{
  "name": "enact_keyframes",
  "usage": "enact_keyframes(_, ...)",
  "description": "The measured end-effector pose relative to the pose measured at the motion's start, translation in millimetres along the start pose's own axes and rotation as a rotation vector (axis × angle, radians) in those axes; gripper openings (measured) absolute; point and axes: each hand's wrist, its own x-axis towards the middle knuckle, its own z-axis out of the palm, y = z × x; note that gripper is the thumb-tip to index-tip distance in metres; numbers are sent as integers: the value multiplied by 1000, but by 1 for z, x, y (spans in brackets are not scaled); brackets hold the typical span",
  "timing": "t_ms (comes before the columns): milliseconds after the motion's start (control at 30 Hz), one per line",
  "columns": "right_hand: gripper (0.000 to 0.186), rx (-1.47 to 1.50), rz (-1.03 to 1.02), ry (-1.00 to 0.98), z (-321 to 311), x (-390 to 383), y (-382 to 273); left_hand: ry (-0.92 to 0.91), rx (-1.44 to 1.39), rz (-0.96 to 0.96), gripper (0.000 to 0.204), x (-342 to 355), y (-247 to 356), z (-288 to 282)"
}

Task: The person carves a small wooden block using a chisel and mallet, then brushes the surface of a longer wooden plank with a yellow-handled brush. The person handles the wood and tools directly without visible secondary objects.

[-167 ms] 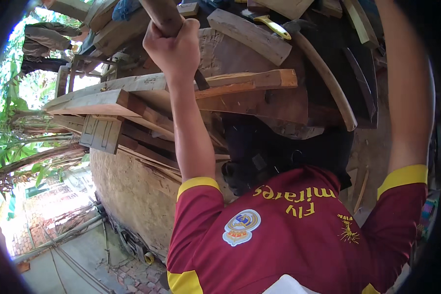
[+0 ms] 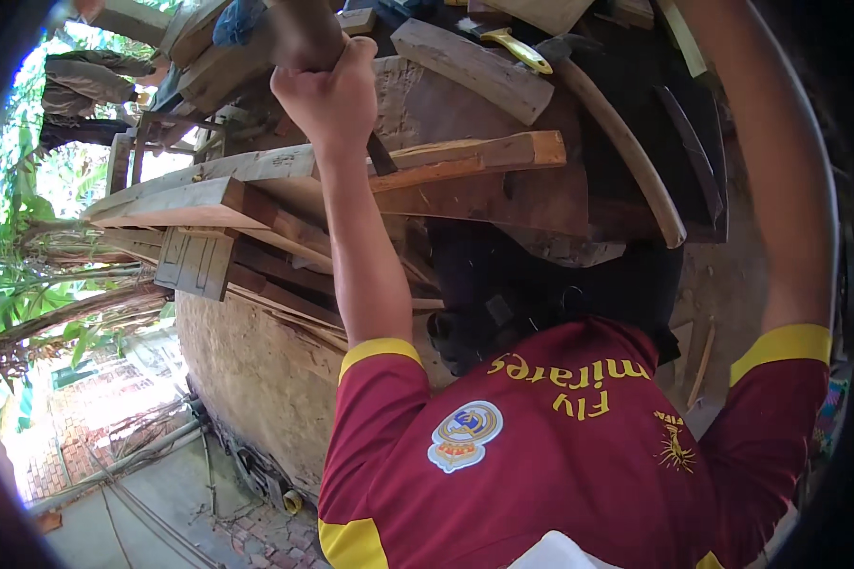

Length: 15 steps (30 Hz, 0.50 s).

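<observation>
My left hand (image 2: 330,95) is closed around the thick wooden handle of a chisel (image 2: 381,155), just left of the picture's upper middle. The chisel's dark flat blade shows below the fist, slanting down beside a pale wooden beam (image 2: 517,152); I cannot tell whether its tip touches the wood. Toward its top the handle is blurred. My right forearm (image 2: 778,190) rises along the right side and leaves through the upper edge, so the right hand is out of sight.
A hammer-like tool with a long curved wooden handle (image 2: 626,152) lies right of the beam, near a yellow-handled brush (image 2: 517,49) and a thick wood block (image 2: 474,71). A dark narrow blade (image 2: 691,147) lies farther right. More planks (image 2: 199,199) are stacked at left.
The left hand and chisel have shifted slightly left, and the handle's top looks more blurred. The right forearm leans further left at the top.
</observation>
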Motion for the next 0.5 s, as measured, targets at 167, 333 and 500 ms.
enact_keyframes(167,76,-278,-32,-250,-31,-48,0,11,-112,-65,16,1,9,15)
enact_keyframes(333,77,113,274,103,29,-152,24,98,-88,-123,19,-8,18,-2)
enact_keyframes(500,88,326,497,-153,50,-222,-13,97,-186,-176,20,-9,24,-9)
